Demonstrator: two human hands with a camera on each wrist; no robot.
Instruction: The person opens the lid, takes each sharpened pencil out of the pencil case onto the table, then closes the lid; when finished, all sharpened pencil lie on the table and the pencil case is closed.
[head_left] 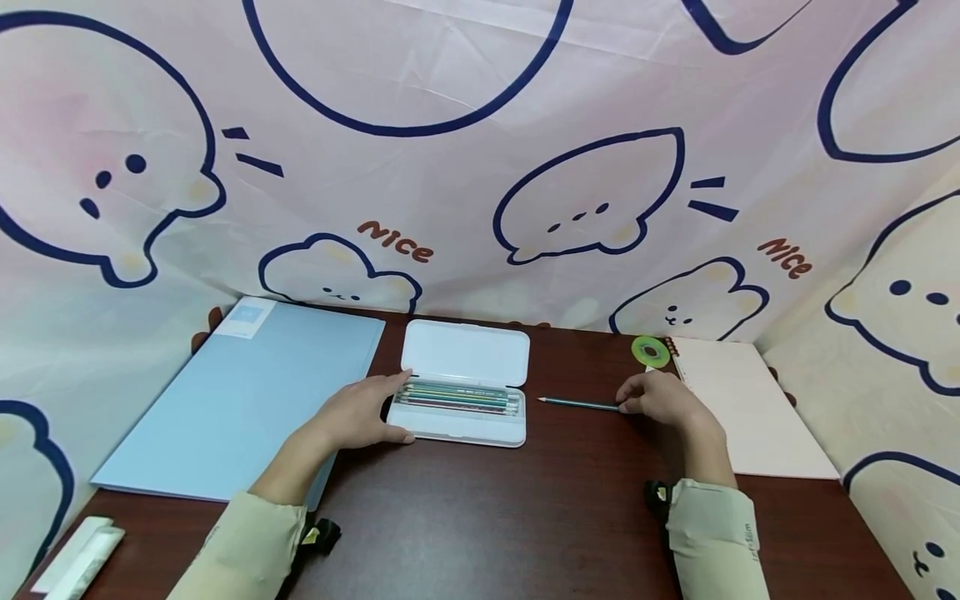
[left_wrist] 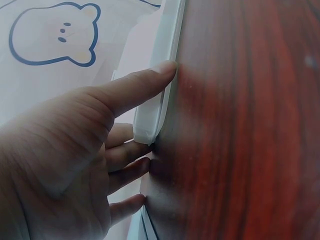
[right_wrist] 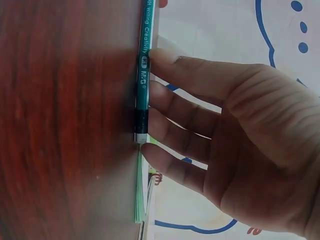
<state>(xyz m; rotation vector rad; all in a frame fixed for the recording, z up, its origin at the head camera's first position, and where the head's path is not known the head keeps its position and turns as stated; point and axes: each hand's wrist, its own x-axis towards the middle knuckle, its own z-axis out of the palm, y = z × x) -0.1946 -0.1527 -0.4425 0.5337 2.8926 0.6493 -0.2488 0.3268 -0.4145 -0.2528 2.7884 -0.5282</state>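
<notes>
We see a dark red-brown wooden table [head_left: 525, 517] with a white plastic pencil case [head_left: 465, 412] lying open near the middle, its lid [head_left: 467, 352] tipped back toward the wall. Inside the case lie a few thin pencils [head_left: 457, 398] side by side, in soft colours. Our left hand [head_left: 360, 414] rests at the left end of the case, with the thumb along the near edge and the other fingers [left_wrist: 127, 152] by the far side of that end; the fingers are fairly straight and touch the case, but they do not curl tight round it. Our right hand [head_left: 663, 400] is well apart from the left one, over on the right side of the table. Its fingertips [right_wrist: 162, 56] touch the back end of a long green pencil [head_left: 579, 404] that lies flat on the wood between the case and the hand, with its sharp tip pointing toward the case. The fingers look straight and loose, and the pencil is not lifted. Left of the case lies a big light blue folder [head_left: 240, 400]. Behind the right hand sits a small green roll of tape [head_left: 650, 351], just beside a pale pink sheet of paper [head_left: 750, 417]. A pink cloth with cartoon bears [head_left: 480, 167] hangs behind the table.
</notes>
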